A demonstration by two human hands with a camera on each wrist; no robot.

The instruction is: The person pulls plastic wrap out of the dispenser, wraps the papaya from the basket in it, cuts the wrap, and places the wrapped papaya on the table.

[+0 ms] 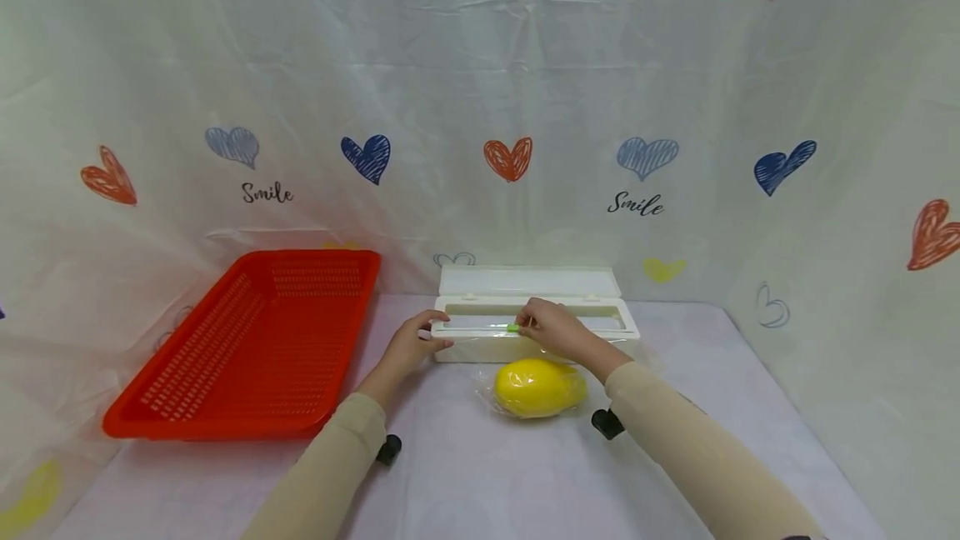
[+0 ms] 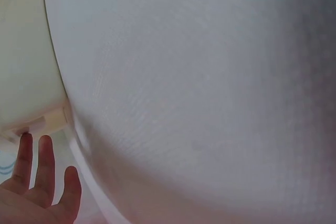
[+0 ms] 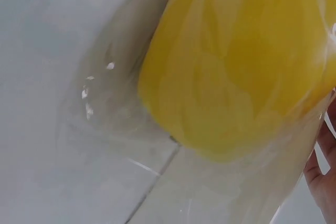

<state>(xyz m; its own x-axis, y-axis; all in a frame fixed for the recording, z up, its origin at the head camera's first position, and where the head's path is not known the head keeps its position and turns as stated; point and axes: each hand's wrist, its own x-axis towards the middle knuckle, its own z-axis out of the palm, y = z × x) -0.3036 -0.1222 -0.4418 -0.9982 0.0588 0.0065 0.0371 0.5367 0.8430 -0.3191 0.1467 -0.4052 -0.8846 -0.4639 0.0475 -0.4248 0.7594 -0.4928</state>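
A long white cling film dispenser (image 1: 480,350) stands at the back of the table with its lid (image 1: 528,282) raised. My left hand (image 1: 408,348) grips its left end, thumb low at the front and a finger on top. In the left wrist view, several fingers (image 2: 44,163) stand out straight by that end. My right hand (image 1: 551,327) pinches at the small green slider (image 1: 513,328) on the dispenser's front rail. Just before the dispenser lies a smooth yellow oval fruit (image 1: 536,388), covered in clear film (image 3: 236,187) that stretches toward the right hand in the right wrist view.
A large red plastic basket (image 1: 225,430) with slotted walls stands to the left, near the left forearm. A white curtain (image 1: 450,73) printed with hearts hangs behind the table (image 1: 480,490). Black wrist camera parts (image 1: 607,423) hang beneath the sleeves.
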